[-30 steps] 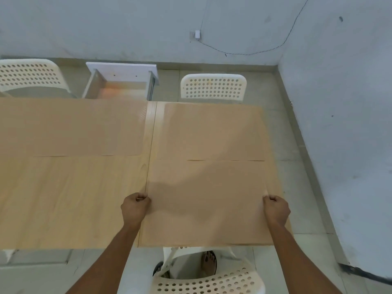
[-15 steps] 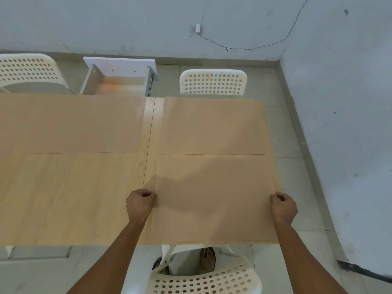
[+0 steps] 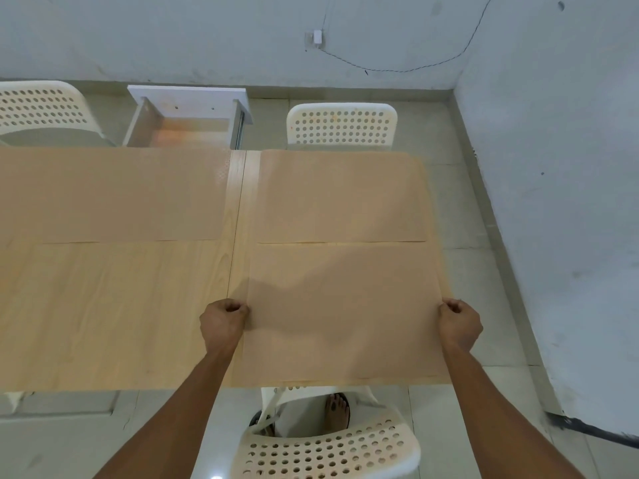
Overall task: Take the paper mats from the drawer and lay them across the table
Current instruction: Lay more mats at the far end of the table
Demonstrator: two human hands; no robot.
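A tan paper mat (image 3: 342, 312) lies on the near right part of the light wooden table (image 3: 121, 312). My left hand (image 3: 223, 323) pinches its left edge and my right hand (image 3: 460, 323) pinches its right edge. Beyond it, a second paper mat (image 3: 340, 198) covers the far right part, their edges meeting. A third paper mat (image 3: 110, 195) covers the far left part. The white drawer (image 3: 186, 122) stands open past the table's far edge; its inside looks bare.
White perforated chairs stand at the far left (image 3: 41, 108), far middle (image 3: 342, 124) and right below me (image 3: 325, 447). A foot (image 3: 337, 413) shows under the table. A wall (image 3: 560, 202) runs close along the right side.
Both hands have shifted the near mat to the right and slightly forward, so its far edge now lines up with the far right mat.
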